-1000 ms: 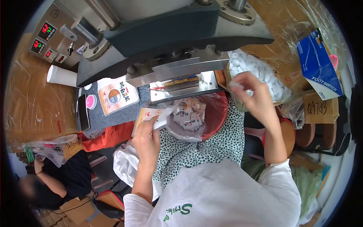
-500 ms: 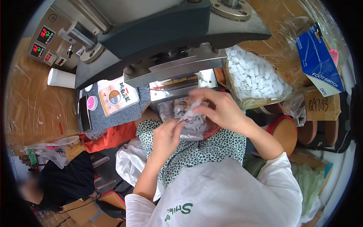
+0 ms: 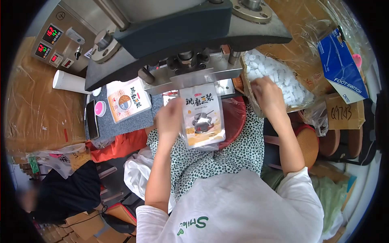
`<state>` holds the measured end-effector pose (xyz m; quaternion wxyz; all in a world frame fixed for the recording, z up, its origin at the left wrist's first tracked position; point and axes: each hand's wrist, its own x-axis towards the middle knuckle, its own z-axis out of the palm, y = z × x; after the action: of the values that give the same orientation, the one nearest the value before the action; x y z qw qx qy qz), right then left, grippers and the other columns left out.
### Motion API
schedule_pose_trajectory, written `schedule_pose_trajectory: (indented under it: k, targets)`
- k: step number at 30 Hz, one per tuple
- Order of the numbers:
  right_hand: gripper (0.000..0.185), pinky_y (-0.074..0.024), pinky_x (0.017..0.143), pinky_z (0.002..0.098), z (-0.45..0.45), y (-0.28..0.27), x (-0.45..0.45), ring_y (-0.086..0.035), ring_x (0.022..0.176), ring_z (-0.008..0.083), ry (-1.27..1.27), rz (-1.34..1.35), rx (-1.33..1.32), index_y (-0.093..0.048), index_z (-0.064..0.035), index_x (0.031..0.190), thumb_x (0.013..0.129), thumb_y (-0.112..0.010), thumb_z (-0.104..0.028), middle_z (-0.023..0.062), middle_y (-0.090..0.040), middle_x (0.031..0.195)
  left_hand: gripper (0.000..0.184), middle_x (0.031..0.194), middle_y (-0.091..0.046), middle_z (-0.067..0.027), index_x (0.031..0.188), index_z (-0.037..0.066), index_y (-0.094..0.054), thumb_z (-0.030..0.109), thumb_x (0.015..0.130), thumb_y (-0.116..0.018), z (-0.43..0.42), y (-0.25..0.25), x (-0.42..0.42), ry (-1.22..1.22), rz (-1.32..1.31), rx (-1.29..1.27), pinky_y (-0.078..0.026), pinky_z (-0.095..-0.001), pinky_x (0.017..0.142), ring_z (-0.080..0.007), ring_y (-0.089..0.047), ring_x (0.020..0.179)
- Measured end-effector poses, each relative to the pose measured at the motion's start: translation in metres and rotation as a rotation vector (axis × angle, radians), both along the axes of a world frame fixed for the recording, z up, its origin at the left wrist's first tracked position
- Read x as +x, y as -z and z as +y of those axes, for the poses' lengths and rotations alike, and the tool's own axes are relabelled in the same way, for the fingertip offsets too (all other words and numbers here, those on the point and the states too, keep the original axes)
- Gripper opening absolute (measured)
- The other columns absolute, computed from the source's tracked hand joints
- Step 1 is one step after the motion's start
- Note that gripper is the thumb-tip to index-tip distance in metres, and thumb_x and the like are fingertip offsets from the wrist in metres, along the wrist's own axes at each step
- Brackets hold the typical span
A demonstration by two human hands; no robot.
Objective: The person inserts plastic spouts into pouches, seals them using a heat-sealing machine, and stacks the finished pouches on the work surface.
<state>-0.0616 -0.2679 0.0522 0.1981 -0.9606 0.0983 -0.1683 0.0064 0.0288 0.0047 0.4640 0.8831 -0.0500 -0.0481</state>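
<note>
A printed pouch (image 3: 203,117) lies flat with its top edge at the press jaw (image 3: 194,79), above the red bin (image 3: 237,125). Beside the pouch's left edge is my left hand (image 3: 169,119), smeared by motion, so its fingers cannot be made out. My right hand (image 3: 265,95) is at the near left edge of the bag of white plastic spouts (image 3: 279,81); its fingers are curled together, and what they hold, if anything, is hidden. A stack of similar pouches (image 3: 129,100) rests on the grey cloth at the left.
The control box (image 3: 60,42) with lit displays is at upper left, above a white cup (image 3: 69,82). A phone (image 3: 92,119) and a pink-lidded jar (image 3: 99,108) lie on the cloth. A blue box (image 3: 342,67) stands at right. Another person (image 3: 67,194) is at lower left.
The pouch, earlier in my left hand and then between both hands, now lies at the press jaw. My right hand has moved back right to the spouts. My left hand has moved up beside the pouch.
</note>
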Motion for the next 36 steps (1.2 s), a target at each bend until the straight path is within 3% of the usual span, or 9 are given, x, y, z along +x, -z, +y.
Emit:
schedule_pose_trajectory:
  k: [2,5,10,14,17,21,25,32,36]
  targets:
    - [0.010,-0.0523,0.076,0.0465,-0.007,0.005,0.000,-0.066,0.085,0.0398,-0.094,0.035,0.100,-0.068,0.0001,0.093,0.083,-0.065,0.000,0.0209,-0.068,0.089,0.059,0.131,-0.056,-0.0310,0.134,-0.010,-0.050,0.028,0.092,-0.068,0.043,0.005,0.025,-0.153,-0.579,0.230,-0.043,-0.0438,0.101,-0.0383,-0.057,0.120]
    - [0.018,-0.0521,0.078,0.0454,-0.009,-0.003,-0.003,-0.066,0.087,0.0404,-0.063,0.054,0.229,-0.068,0.0007,0.101,0.083,-0.064,0.001,0.0227,-0.068,0.091,0.070,0.147,-0.041,-0.0303,0.143,-0.006,-0.042,0.027,0.089,-0.071,0.073,0.029,0.001,-0.058,-0.558,0.997,-0.033,-0.0454,0.112,-0.0350,-0.041,0.139]
    - [0.023,-0.0512,0.080,0.0376,0.006,-0.038,-0.015,-0.065,0.092,0.0337,-0.227,0.008,0.428,-0.068,0.0018,0.108,0.086,-0.062,0.005,0.0193,-0.065,0.102,0.040,0.097,-0.066,-0.0169,0.111,0.003,-0.066,-0.009,0.074,-0.057,0.090,0.009,-0.035,-0.113,-0.531,0.537,-0.049,-0.0437,0.082,-0.0367,-0.063,0.091]
    - [0.025,-0.0509,0.079,0.0351,0.041,-0.035,-0.013,-0.065,0.091,0.0286,-0.399,0.038,0.957,-0.066,0.0003,0.111,0.087,-0.061,0.007,0.0141,-0.061,0.104,0.043,0.098,-0.067,-0.0202,0.109,0.001,-0.067,-0.014,0.071,-0.055,0.057,-0.031,-0.066,-0.113,-0.505,0.414,-0.052,-0.0445,0.080,-0.0398,-0.066,0.091]
    - [0.026,-0.0511,0.079,0.0334,0.069,-0.037,-0.010,-0.065,0.092,0.0260,-0.418,0.041,1.203,-0.066,-0.0004,0.113,0.089,-0.059,0.007,0.0138,-0.059,0.108,0.042,0.101,-0.067,-0.0207,0.109,0.001,-0.067,-0.014,0.071,-0.057,0.043,-0.042,-0.071,-0.087,-0.521,0.375,-0.052,-0.0442,0.082,-0.0399,-0.066,0.095]
    - [0.024,-0.0524,0.087,0.0320,0.073,-0.038,-0.008,-0.065,0.105,0.0235,-0.560,0.110,0.730,-0.059,0.0028,0.115,0.092,-0.053,0.008,0.0151,-0.056,0.111,0.040,0.096,-0.067,-0.0179,0.106,0.001,-0.067,-0.013,0.070,-0.058,0.039,-0.041,-0.071,-0.049,-0.551,0.384,-0.052,-0.0436,0.076,-0.0386,-0.065,0.088]
    - [0.017,-0.0528,0.089,0.0323,0.087,-0.026,-0.007,-0.067,0.106,0.0274,-0.512,0.129,1.248,-0.061,0.0000,0.108,0.091,-0.058,0.004,0.0159,-0.062,0.112,0.039,0.091,-0.066,-0.0158,0.104,0.002,-0.068,-0.013,0.069,-0.058,0.032,-0.042,-0.072,-0.035,-0.586,0.394,-0.052,-0.0435,0.071,-0.0372,-0.065,0.081]
    - [0.022,-0.0516,0.091,0.0405,0.100,-0.018,-0.002,-0.069,0.105,0.0292,-0.701,0.137,0.945,-0.062,-0.0034,0.108,0.088,-0.068,-0.009,0.0127,-0.069,0.104,0.036,0.089,-0.067,-0.0156,0.103,0.003,-0.069,-0.010,0.071,-0.061,0.020,-0.046,-0.076,0.204,-0.463,0.267,-0.052,-0.0423,0.068,-0.0361,-0.066,0.080]
    - [0.033,-0.0517,0.092,0.0321,0.091,-0.012,0.001,-0.067,0.107,0.0171,-0.667,0.214,1.019,-0.055,0.0025,0.120,0.091,-0.067,-0.006,0.0113,-0.070,0.114,0.017,0.088,-0.069,-0.0194,0.101,-0.001,-0.070,0.005,0.085,-0.066,0.007,-0.028,-0.068,0.297,-0.171,0.089,-0.052,-0.0378,0.065,-0.0338,-0.068,0.074]
